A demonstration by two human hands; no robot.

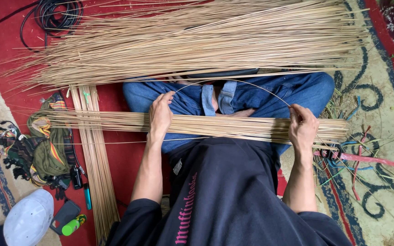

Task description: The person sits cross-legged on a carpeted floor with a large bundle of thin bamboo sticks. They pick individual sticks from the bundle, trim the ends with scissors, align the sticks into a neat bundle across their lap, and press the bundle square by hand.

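I sit cross-legged in blue jeans with a bundle of thin tan sticks [224, 125] lying across my lap. One single thin stick [233, 82] is bent into an arch above the bundle. My left hand [160, 115] pinches its left end and rests on the bundle. My right hand [303, 127] pinches its right end at the bundle's right part. A large heap of the same long sticks [197, 41] lies on the carpet beyond my knees.
A narrow stack of sticks [95, 159] runs along my left side. Left of it lie a patterned cloth bag [46, 146], a white cap [28, 218], a phone [64, 214] and a green bottle [73, 225]. Coloured plastic strips [356, 159] lie at right; a black cable [55, 13] coils top left.
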